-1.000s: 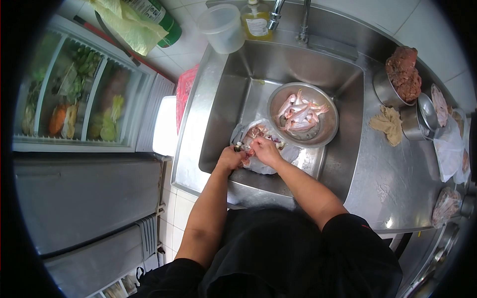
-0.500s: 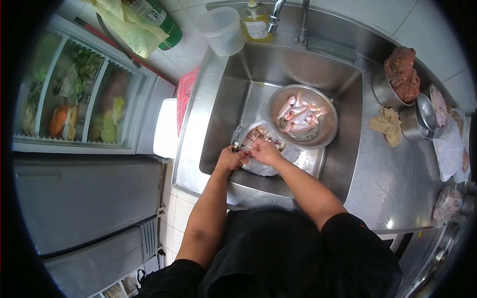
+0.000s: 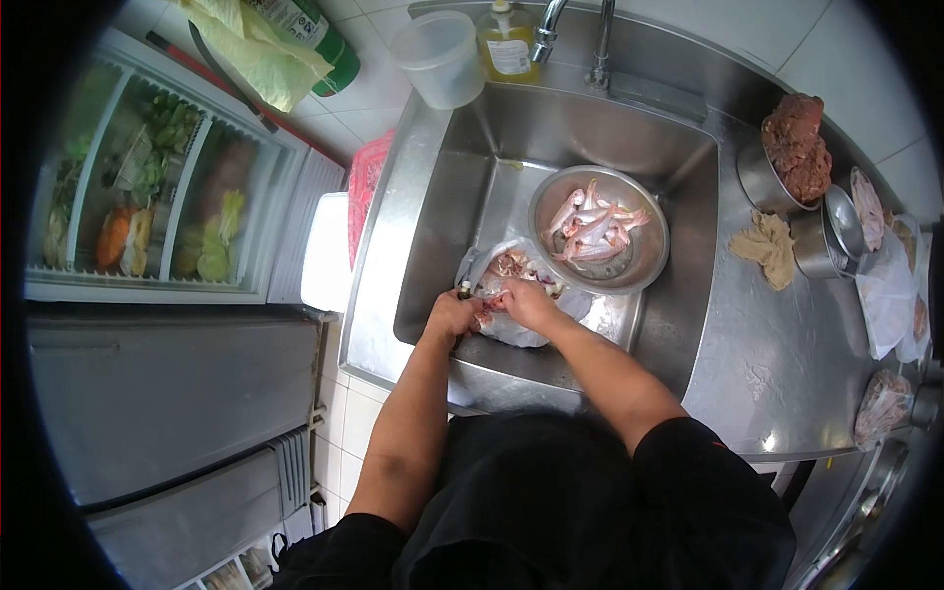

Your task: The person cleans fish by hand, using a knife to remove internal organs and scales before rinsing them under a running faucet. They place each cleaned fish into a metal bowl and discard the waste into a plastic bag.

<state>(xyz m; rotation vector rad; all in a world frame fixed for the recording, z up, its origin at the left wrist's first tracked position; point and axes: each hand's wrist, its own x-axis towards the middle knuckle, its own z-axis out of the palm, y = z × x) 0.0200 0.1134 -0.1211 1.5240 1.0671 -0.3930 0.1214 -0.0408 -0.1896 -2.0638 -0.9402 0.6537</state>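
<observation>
Over a clear plastic bag (image 3: 519,332) in the sink, both hands work close together on a small, reddish fish (image 3: 492,304), mostly covered by the fingers. My left hand (image 3: 453,315) is closed around its near side, and a dark handle-like thing with a pale tip (image 3: 465,290) sticks up out of that fist; I cannot tell what it is. My right hand (image 3: 529,306) pinches the fish from the other side. Red and whitish fish scraps (image 3: 510,264) lie in the open bag. Just beyond, a steel bowl (image 3: 654,258) holds several pinkish whole fish (image 3: 592,226).
The sink's (image 3: 700,236) walls surround the work. Behind stand a tap (image 3: 598,59), a soap bottle (image 3: 509,49) and a plastic tub (image 3: 442,74). On the right counter are a pot of minced meat (image 3: 795,147), a tan cloth (image 3: 764,248) and bags. A glass-fronted fridge (image 3: 162,182) stands left.
My right hand has shifted slightly toward the left hand and the fish. The bowl and the bag stay in place.
</observation>
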